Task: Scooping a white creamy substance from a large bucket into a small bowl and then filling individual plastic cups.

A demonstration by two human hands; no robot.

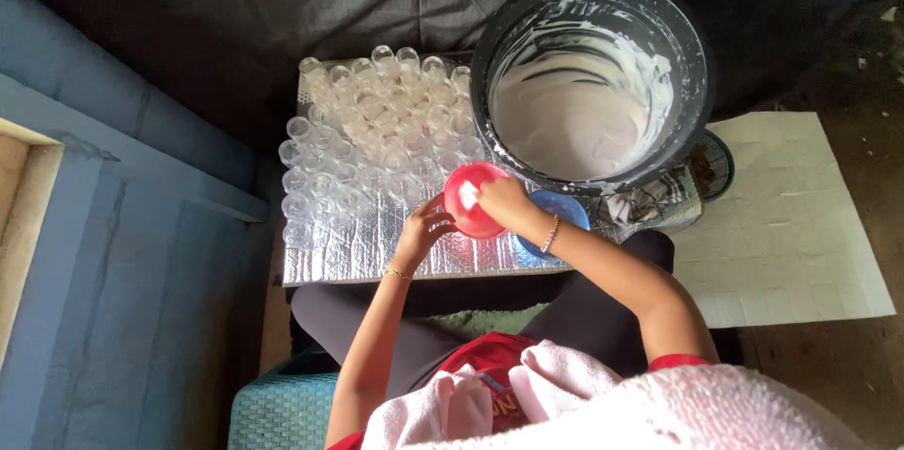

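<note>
A: The left hand (421, 229) is cupping the rim of the red bowl (471, 201); the right hand (504, 201) is pinching something white inside.

B: It's looking light, rigid, probably slick, hovering above the foil surface (358, 257) beside the clear cups (377, 130).

A round red plastic bowl (469, 200) sits tilted between both hands: the left hand (424, 227) grips its near rim, the right hand (504, 200) reaches inside. Just beyond the bowl stand many small clear plastic cups (377, 130) on a silver foil-covered board (358, 257). Right of the bowl stands a large dark bucket of white liquid (589, 83), and a blue bowl (565, 210) lies just beside it
</note>
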